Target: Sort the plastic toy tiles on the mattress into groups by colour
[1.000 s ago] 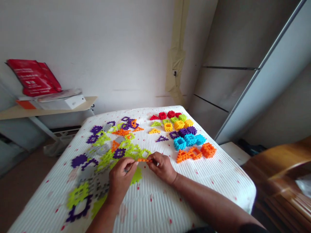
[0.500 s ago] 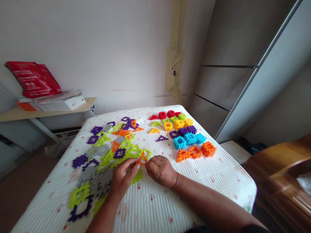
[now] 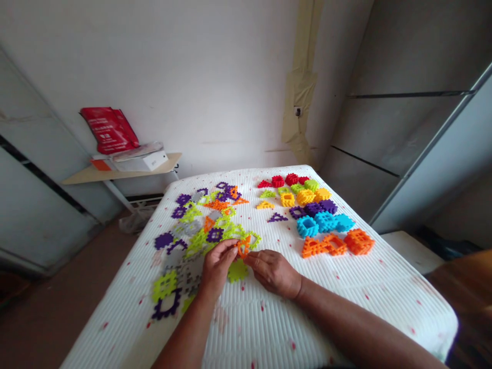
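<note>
Between my two hands is an orange interlocking plastic piece (image 3: 243, 247) with openings in it, held a little above the table. My left hand (image 3: 220, 260) pinches its left side between thumb and fingers. On its right side, the fingers of my right hand (image 3: 272, 270) close on the lower edge. Just below the piece lies a lime green panel (image 3: 237, 270). Beyond my left hand spread loose purple, grey, green and orange panels, among them a purple window panel (image 3: 214, 235).
On the right stand sorted stacks: orange (image 3: 359, 241), blue (image 3: 326, 221), purple (image 3: 313, 208), yellow (image 3: 305, 197) and red (image 3: 291, 179). A white quilted cover (image 3: 307, 318) lies over the table. A side shelf (image 3: 88, 176) holds a red bag (image 3: 109, 130) and a white box (image 3: 144, 162).
The view has swung left, so the whole scene sits further right. Both hands still hold the orange piece, which has turned slightly.
</note>
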Demonstrator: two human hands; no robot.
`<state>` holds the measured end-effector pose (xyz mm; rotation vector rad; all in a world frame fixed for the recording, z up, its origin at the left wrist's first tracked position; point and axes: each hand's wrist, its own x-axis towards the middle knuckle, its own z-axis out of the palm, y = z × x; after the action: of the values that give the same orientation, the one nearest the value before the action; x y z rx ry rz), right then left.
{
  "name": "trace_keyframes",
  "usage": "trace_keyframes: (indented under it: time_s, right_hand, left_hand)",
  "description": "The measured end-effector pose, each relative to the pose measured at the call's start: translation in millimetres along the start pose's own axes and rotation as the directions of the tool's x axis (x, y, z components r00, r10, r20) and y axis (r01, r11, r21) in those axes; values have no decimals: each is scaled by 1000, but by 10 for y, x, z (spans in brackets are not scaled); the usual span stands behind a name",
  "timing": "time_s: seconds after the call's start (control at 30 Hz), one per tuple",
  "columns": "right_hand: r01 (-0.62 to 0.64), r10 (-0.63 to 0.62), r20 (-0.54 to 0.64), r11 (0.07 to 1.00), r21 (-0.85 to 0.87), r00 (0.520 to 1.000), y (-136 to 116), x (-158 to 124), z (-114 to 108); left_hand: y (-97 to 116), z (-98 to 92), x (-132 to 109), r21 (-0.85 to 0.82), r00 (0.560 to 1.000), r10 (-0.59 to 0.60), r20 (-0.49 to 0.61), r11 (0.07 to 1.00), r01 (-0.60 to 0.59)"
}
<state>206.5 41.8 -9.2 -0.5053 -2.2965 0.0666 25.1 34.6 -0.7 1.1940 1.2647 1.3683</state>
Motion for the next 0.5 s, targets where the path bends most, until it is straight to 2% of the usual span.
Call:
trace_keyframes:
  time_s: [0.1, 0.2, 0.27, 0.33, 0.5]
  right_hand:
    - [-65, 66, -49, 998, 18, 997, 12, 2, -38]
    - [-198, 191, -152, 980, -30, 970, 52, 10, -127]
    - [-258, 244, -178, 964, -58, 953, 88, 6, -186]
    - [-267, 254, -164, 962, -60, 953, 122, -8, -227]
    - [-193, 189, -83, 980, -50, 978, 160, -40, -269]
  left_hand:
    - [3, -13, 1, -7, 1000, 14, 0, 1000, -14]
    - [1, -19, 2, -32, 999, 21, 26, 999, -21]
    - [8, -8, -5, -25, 998, 15, 65, 1000, -13]
    - [20, 11, -16, -1, 994, 7, 112, 1000, -6]
    - [34, 35, -52, 52, 970, -9, 242, 999, -4]
